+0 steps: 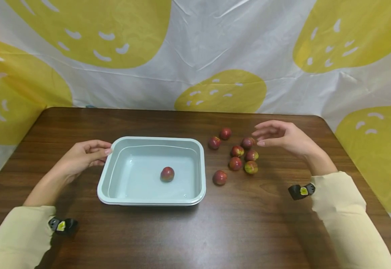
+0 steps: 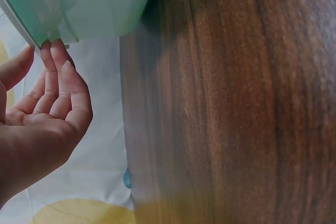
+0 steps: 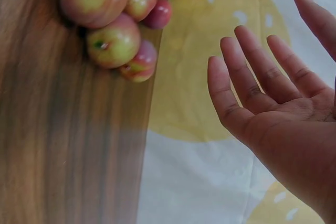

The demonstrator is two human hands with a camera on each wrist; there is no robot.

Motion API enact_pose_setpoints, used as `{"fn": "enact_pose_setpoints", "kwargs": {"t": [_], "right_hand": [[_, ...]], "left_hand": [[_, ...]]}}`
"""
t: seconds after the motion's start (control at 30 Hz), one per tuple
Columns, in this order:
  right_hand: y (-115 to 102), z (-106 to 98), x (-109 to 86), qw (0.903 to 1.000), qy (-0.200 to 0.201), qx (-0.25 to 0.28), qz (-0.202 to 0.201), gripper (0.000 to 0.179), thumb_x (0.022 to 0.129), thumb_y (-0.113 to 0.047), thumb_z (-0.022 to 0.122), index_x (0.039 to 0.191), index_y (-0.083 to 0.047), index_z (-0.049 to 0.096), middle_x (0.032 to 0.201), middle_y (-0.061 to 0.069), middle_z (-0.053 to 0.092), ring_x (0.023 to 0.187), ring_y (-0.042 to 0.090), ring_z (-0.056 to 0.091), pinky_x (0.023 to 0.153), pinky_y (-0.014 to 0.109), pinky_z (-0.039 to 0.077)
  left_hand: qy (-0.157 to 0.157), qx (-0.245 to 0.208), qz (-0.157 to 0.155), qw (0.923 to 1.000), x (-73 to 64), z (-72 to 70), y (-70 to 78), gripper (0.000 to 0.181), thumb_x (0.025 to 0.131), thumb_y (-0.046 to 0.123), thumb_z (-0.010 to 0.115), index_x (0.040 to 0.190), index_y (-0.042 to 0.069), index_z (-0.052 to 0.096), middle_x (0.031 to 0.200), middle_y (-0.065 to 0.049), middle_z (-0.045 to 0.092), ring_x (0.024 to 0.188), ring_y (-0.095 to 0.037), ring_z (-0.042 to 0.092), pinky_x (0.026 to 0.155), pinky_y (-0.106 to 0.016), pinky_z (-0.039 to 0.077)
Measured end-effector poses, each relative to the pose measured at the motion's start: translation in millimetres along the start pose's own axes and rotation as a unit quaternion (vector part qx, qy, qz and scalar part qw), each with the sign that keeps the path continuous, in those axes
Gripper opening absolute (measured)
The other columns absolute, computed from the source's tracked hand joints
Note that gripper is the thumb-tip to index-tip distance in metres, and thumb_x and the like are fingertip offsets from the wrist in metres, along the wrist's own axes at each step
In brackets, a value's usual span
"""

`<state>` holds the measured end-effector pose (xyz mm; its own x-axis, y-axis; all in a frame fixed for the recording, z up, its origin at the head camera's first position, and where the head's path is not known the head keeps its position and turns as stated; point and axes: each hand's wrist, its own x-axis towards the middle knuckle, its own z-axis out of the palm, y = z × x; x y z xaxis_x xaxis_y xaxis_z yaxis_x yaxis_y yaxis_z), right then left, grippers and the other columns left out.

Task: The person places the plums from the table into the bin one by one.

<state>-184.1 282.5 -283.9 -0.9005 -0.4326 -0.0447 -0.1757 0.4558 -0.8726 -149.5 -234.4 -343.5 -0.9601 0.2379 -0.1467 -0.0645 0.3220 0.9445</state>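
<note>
A pale blue-green plastic basin (image 1: 135, 186) rests on the wooden table, with one red plum (image 1: 167, 174) lying inside it. At the basin's left side my left hand (image 1: 81, 157) pinches the rim, thumb above and fingertips beneath; the left wrist view shows this hand (image 2: 52, 103) at the rim's corner. Right of the basin lies a loose group of red and yellowish plums (image 1: 235, 163). Over the far right edge of that group hovers my right hand (image 1: 289, 139), fingers spread and slightly bent. The right wrist view shows its palm (image 3: 283, 114) holding nothing, with plums (image 3: 113, 40) nearby.
The brown wooden table (image 1: 249, 228) ends at a white cloth (image 1: 212, 45) with yellow printed shapes, hanging behind and at the sides. One plum (image 1: 220, 178) sits nearer the front, close to the basin's right wall. Black straps (image 1: 301, 191) are on both wrists.
</note>
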Motion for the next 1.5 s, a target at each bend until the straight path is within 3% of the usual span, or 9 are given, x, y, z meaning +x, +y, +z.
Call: {"fn": "enact_pose_setpoints", "kwargs": {"t": [0.2,0.4,0.83,1.5], "right_hand": [[13.1,-2.4,-5.0,0.9997,0.011,0.004,0.023,0.046,0.082,-0.011,0.068,0.123,0.000,0.049,0.108,0.004,0.064,0.093,0.016,0.062,0.079,0.027,0.050],[29.4,-4.3,-6.5,0.9999,0.000,0.010,0.013,0.043,0.084,-0.009,0.066,0.122,0.002,0.048,0.106,0.000,0.064,0.091,0.014,0.063,0.078,0.027,0.051],[60.3,2.0,-4.2,0.9960,-0.005,0.055,0.071,0.052,0.085,-0.007,0.064,0.126,0.013,0.038,0.117,0.028,0.053,0.090,0.013,0.063,0.079,0.037,0.051],[75.4,17.1,2.5,0.9936,0.021,0.027,0.108,0.049,0.081,-0.012,0.070,0.120,0.008,0.049,0.106,0.016,0.063,0.084,0.008,0.061,0.069,0.029,0.051]], "left_hand": [[-0.001,-0.001,0.002,1.0000,0.2,-0.4,-0.5,0.045,0.092,0.016,0.056,0.120,-0.017,0.042,0.085,0.009,0.063,0.077,-0.007,0.060,0.069,-0.024,0.052],[0.001,-0.003,0.007,1.0000,0.6,-0.8,-0.6,0.045,0.092,0.015,0.056,0.119,-0.017,0.042,0.084,0.010,0.063,0.076,-0.007,0.060,0.068,-0.024,0.052],[0.001,0.006,0.001,1.0000,0.2,-2.8,-0.6,0.046,0.091,0.016,0.057,0.121,-0.016,0.042,0.085,0.009,0.063,0.077,-0.007,0.060,0.069,-0.024,0.052],[0.003,-0.004,0.001,1.0000,-1.2,-0.9,-1.0,0.046,0.092,0.016,0.056,0.120,-0.017,0.042,0.085,0.009,0.063,0.077,-0.008,0.061,0.069,-0.024,0.052]]}}
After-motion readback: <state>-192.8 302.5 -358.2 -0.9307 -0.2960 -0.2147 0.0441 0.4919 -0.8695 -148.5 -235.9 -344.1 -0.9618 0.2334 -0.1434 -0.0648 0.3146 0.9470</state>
